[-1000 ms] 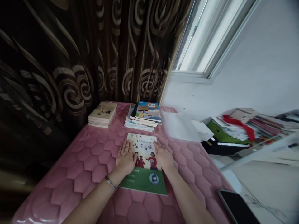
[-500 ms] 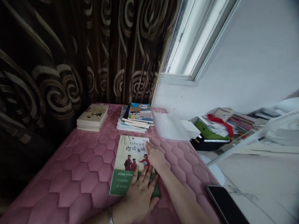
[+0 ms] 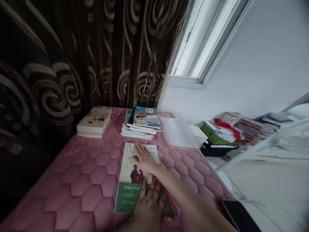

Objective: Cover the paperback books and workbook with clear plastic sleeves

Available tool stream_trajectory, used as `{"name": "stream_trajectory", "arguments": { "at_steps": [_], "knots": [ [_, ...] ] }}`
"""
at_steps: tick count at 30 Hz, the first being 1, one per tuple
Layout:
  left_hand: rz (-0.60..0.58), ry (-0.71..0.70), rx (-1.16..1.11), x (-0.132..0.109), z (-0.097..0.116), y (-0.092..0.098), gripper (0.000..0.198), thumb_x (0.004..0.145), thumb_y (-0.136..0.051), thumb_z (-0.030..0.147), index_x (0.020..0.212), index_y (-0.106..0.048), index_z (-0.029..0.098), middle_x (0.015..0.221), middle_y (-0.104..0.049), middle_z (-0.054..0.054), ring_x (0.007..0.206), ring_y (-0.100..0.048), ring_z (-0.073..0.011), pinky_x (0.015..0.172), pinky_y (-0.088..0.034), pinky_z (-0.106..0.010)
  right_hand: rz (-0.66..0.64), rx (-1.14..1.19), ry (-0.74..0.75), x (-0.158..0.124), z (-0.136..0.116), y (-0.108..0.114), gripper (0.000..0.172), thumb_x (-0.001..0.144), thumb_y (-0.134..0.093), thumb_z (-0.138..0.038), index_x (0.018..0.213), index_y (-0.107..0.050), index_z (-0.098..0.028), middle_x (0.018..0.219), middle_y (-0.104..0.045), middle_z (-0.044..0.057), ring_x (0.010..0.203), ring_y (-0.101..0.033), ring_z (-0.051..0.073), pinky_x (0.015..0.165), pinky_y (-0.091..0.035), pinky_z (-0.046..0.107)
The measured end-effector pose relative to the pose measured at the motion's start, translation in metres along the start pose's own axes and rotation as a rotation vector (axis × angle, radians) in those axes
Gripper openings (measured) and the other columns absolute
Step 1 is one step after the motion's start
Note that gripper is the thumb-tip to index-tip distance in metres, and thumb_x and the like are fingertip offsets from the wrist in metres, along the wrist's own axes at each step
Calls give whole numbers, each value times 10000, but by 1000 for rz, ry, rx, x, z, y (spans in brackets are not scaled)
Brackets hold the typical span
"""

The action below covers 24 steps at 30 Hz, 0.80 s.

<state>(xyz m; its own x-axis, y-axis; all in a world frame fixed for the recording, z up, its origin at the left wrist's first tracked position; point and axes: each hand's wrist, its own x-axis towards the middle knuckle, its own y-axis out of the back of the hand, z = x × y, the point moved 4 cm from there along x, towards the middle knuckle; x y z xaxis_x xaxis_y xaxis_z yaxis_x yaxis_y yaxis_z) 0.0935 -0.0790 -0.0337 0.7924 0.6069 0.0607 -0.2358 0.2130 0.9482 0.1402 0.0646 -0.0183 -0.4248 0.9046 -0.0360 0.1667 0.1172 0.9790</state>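
A book (image 3: pixel 131 169) with a pale top and a green lower band lies closed on the pink quilted surface (image 3: pixel 79 180). My left hand (image 3: pixel 149 203) rests with fingers spread on the book's lower right part. Above it, my right hand (image 3: pixel 145 158) lies flat across the upper cover, over part of the title, its fingers extended toward the upper left. The right forearm comes in from the lower right and passes close beside the left fingers.
Beyond the book are a stack of tan books (image 3: pixel 94 120) at left and a pile topped by a blue book (image 3: pixel 146 116). Clear plastic covers (image 3: pixel 177 132) and a white box (image 3: pixel 198 135) lie right of these. A phone (image 3: pixel 238 214) sits at the lower right edge.
My right hand has moved left from the book's right edge onto its upper cover, its fingers now flat. My left hand appears slightly lower in view and still lies on the book.
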Motion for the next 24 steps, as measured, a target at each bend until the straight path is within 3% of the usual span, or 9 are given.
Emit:
{"name": "stream_trajectory", "arguments": {
  "at_steps": [3, 8, 11, 15, 18, 22, 24],
  "knots": [
    [-94, 28, -46, 5, 2, 3, 662, 890, -426, 512, 1448, -331, 171, 1530, -242, -164, 1421, -181, -354, 1118, -130, -637, -26, 18, 22, 23, -10, -1, 749, 944, -221, -533, 1474, -186, -5, 1559, -85, 161, 1445, -27, 249, 1174, -40, 417],
    [-132, 104, -42, 10, 2, 5, 668, 854, -453, 540, 1394, -435, 148, 1478, -373, -170, 1377, -291, -370, 1134, -97, -633, -8, 59, 90, 47, -34, 0, 746, 946, -182, -556, 1476, -199, -30, 1557, -96, 149, 1446, -29, 242, 1171, -8, 460],
    [-151, 128, -43, 10, 3, 6, 679, 875, -398, 545, 1404, -416, 120, 1463, -390, -188, 1369, -305, -370, 1132, -119, -631, -33, 90, 231, 34, -52, -2, 722, 955, -189, -550, 1482, -188, -56, 1560, -93, 123, 1446, -26, 224, 1176, -6, 442],
    [-180, 175, -59, 8, 4, 8, 643, 895, -368, 529, 1395, -434, 131, 1435, -431, -189, 1344, -355, -359, 1103, -249, -586, -105, 116, 527, -8, -63, -4, 689, 949, -262, -574, 1495, -184, -162, 1563, -115, 61, 1445, -27, 185, 1183, -14, 392],
    [-139, 153, -73, 5, 2, 6, 665, 901, -378, 528, 1439, -356, 137, 1489, -341, -196, 1370, -317, -347, 1098, -290, -527, -126, 94, 546, -25, -40, 0, 643, 950, -298, -560, 1493, -183, -236, 1562, -120, 22, 1442, -55, 157, 1184, -27, 364],
    [18, 24, -38, 3, -4, -3, 782, 881, -458, 517, 1505, -116, 189, 1569, -16, -158, 1439, -84, -341, 1146, -176, -527, -91, -1, 263, -14, 17, 12, 590, 974, -275, -494, 1492, -185, -227, 1558, -126, 35, 1438, -98, 175, 1184, -42, 411],
    [60, -5, -15, 2, -8, -6, 803, 878, -479, 503, 1507, -71, 213, 1570, 27, -140, 1444, -43, -323, 1154, -155, -517, -45, -26, 163, -7, 36, 16, 565, 983, -251, -465, 1491, -198, -222, 1556, -145, 32, 1437, -105, 179, 1185, -45, 426]
  ]
}}
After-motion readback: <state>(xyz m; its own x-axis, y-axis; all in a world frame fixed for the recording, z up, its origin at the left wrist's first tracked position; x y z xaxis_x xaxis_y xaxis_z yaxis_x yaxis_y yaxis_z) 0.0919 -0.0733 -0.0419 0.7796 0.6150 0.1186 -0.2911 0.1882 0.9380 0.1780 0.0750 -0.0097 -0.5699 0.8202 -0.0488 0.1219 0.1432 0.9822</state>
